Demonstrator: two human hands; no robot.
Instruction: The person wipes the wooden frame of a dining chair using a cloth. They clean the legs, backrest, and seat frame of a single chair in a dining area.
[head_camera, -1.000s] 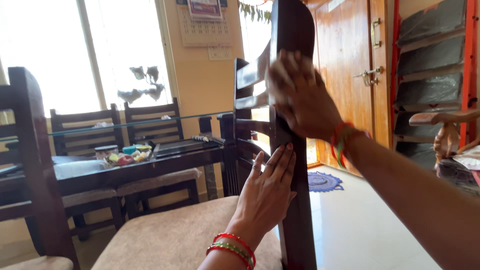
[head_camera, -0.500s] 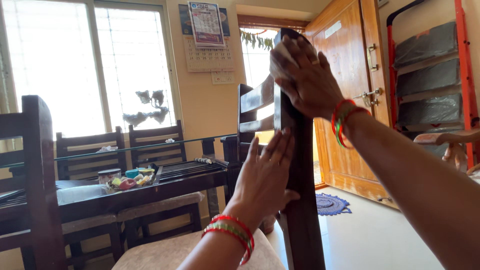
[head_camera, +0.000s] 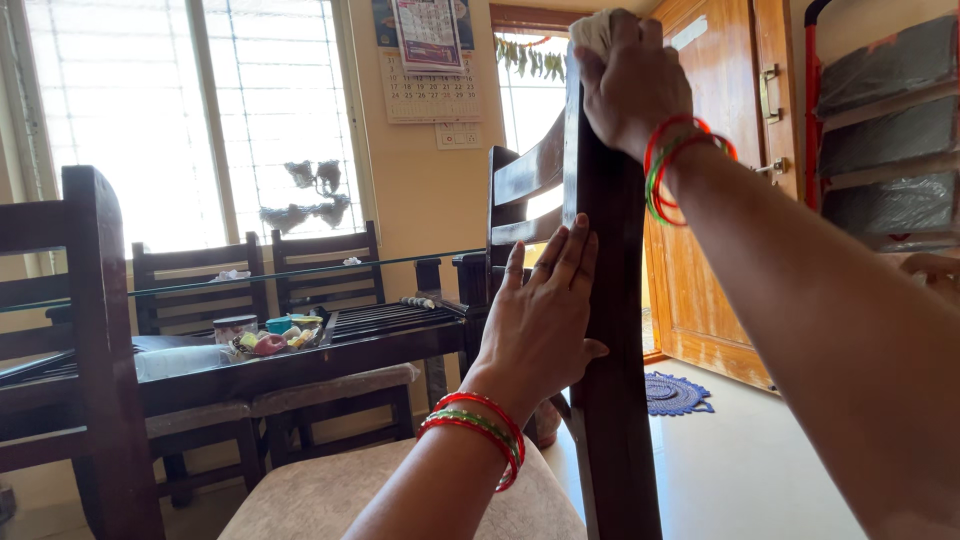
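A dark wooden chair (head_camera: 612, 400) with a beige cushioned seat stands right in front of me, its back post upright. My right hand (head_camera: 632, 80) grips the top of that post with a white cloth (head_camera: 592, 30) bunched under the fingers. My left hand (head_camera: 540, 320) lies flat against the side of the post lower down, fingers spread, holding nothing. Both wrists carry red and green bangles.
A dark dining table (head_camera: 300, 355) with a glass top stands at the left, bearing small containers (head_camera: 270, 340). Several more dark chairs (head_camera: 95, 330) surround it. A wooden door (head_camera: 720, 200) and a blue round mat (head_camera: 675, 393) lie to the right, a red rack (head_camera: 880, 120) beyond.
My right hand with the cloth has slid up the chair post from its middle to its top. My left hand has stayed flat against the post. The camera view tilted upward.
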